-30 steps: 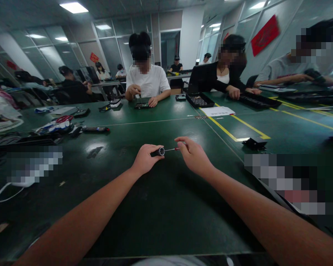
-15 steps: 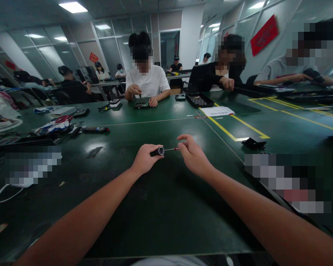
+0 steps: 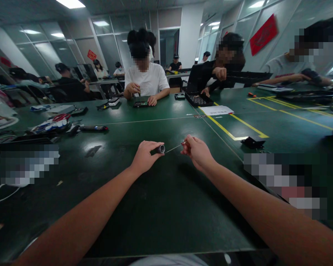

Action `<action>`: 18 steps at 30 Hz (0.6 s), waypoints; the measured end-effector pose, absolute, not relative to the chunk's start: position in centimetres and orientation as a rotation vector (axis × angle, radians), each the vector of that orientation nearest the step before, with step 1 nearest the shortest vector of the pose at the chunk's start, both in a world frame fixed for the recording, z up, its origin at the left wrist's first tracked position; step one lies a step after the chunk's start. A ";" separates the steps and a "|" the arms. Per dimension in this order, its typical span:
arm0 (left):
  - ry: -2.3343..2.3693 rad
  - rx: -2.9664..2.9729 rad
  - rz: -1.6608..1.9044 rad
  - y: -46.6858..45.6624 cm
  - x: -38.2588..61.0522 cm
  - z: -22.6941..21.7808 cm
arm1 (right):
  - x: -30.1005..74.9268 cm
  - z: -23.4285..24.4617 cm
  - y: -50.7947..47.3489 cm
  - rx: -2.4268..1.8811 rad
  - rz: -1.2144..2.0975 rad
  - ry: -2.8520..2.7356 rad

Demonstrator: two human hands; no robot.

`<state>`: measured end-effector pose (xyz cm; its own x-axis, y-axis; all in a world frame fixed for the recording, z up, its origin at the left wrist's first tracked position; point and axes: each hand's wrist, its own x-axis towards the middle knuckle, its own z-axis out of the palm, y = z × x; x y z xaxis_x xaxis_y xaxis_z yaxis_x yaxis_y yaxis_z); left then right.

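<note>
My left hand (image 3: pixel 143 158) is closed around a short dark cylinder (image 3: pixel 161 149) with a round, ring-like end facing me; the rest of it is hidden in the hand. To its right, my right hand (image 3: pixel 199 152) pinches a thin metal rod (image 3: pixel 174 148) by its right end, where a little red shows between the fingers. The rod slants down to the left, and its free tip is close to the cylinder's lower edge. I cannot tell whether the two touch. Both hands are above the dark green table (image 3: pixel 161 207).
A dark pen-like tool (image 3: pixel 93 128) and a pile of gloves and tools (image 3: pixel 54 123) lie at the left. Black parts (image 3: pixel 253 142) sit at the right. Across the table, a person in white (image 3: pixel 147 81) works near a black tray (image 3: pixel 198 99) and a paper sheet (image 3: pixel 217 110).
My right hand has turned and its fingers have closed further over the rod's red end. The rod, level before, now slants up to the right. My left hand has barely moved.
</note>
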<state>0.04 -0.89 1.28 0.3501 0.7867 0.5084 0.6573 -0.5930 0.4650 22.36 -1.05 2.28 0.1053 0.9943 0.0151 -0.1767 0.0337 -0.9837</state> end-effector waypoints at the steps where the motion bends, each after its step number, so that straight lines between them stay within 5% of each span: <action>1: 1.336 2.412 1.061 -0.8 0.0 1.3 | 22.4 2.1 -1.0 -1.109 1.181 -1.007; 18: 1.368 2.381 1.001 -1.0 0.1 1.1 | 21.7 2.3 -2.0 -1.046 0.901 -1.308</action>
